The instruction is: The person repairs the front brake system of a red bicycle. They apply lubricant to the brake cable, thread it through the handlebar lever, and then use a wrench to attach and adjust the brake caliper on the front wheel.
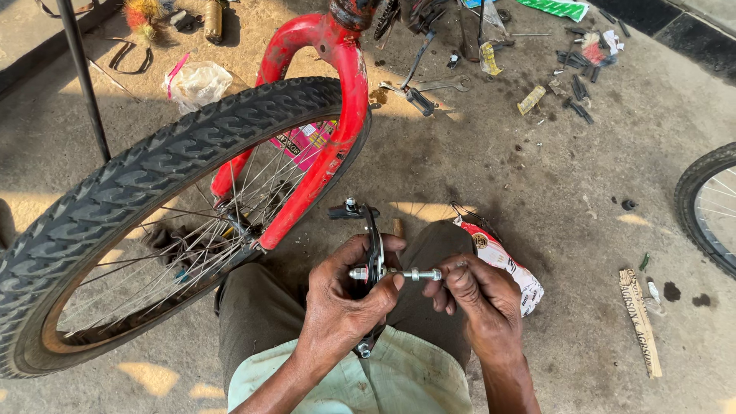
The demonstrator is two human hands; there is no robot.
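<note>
brake arm: black bicycle brake arm (372,244), held upright over the person's lap, top end with a small silver fitting near the red fork
bolt: silver bolt (414,274) with nuts on it, sticking out sideways from the brake arm toward the right hand
left hand: left hand (349,290) curled closed around the middle of the brake arm, thumb and fingers pinching it where the bolt goes through
right hand: right hand (474,291) fingers bent in, fingertips pinched on the outer end of the bolt; rest of hand loosely closed
lap: person seated, dark trousers (261,307), pale shirt hem (399,376) at bottom edge
packet: red and white packet (510,264) just beside the right hand, partly behind it
fork: red bicycle fork (337,115) just ahead of the hands, straddling the wheel
wheel: front wheel with black knobby tyre (115,199), spokes and hub showing, left of the hands
ground: dirty concrete floor (537,176)
loose tools: spanner (441,84) and scattered small parts at the top, well apart from the hands
second wheel: part of another tyre (701,192) at right edge
cardboard strip: printed strip (640,322) on floor, right of the person
plastic bag: clear bag (198,83) near top left
</note>
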